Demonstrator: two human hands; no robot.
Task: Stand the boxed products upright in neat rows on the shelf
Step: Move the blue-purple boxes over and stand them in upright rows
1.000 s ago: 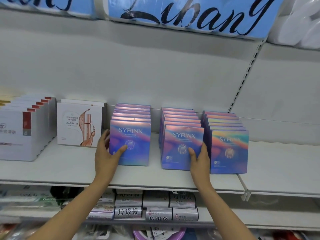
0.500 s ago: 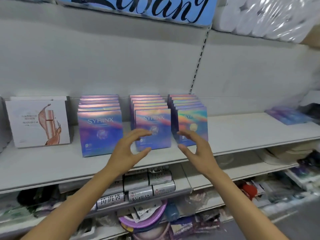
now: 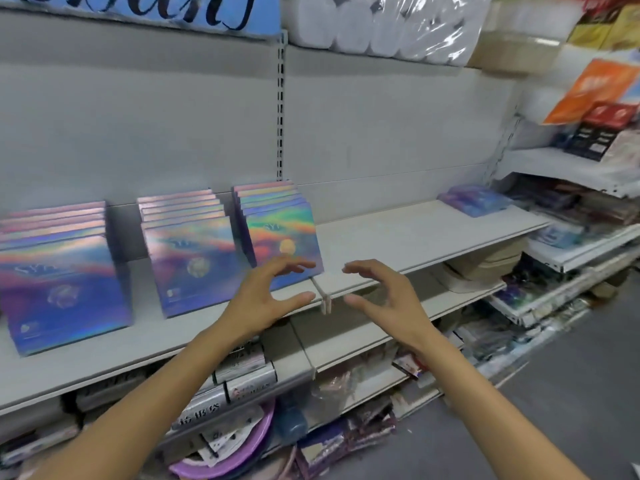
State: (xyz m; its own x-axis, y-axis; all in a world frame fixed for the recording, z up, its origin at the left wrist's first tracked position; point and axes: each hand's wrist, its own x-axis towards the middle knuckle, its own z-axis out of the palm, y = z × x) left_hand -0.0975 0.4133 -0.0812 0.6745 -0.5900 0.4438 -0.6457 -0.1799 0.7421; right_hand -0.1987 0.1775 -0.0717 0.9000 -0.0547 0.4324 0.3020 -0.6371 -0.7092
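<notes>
Three rows of iridescent purple-blue boxes stand upright on the white shelf (image 3: pixel 408 237): a left row (image 3: pixel 65 289), a middle row (image 3: pixel 194 265) and a right row (image 3: pixel 284 237). More of the same boxes lie flat in a pile (image 3: pixel 474 199) at the shelf's far right end. My left hand (image 3: pixel 266 299) hovers in front of the right row, fingers loosely spread, holding nothing. My right hand (image 3: pixel 384 299) hangs beside it over the shelf's front edge, also empty, thumb and fingers apart.
Wrapped white paper rolls (image 3: pixel 381 26) sit on the shelf above. Below are small labelled packs (image 3: pixel 242 375) and a purple round tray (image 3: pixel 228 452). Mixed goods (image 3: pixel 595 129) fill the shelving unit at the right. Grey floor (image 3: pixel 571 393) lies at the lower right.
Both hands have left the front boxes of the rows and pulled back in front of the shelf. The view has swung right, bringing the flat pile at the far end into sight.
</notes>
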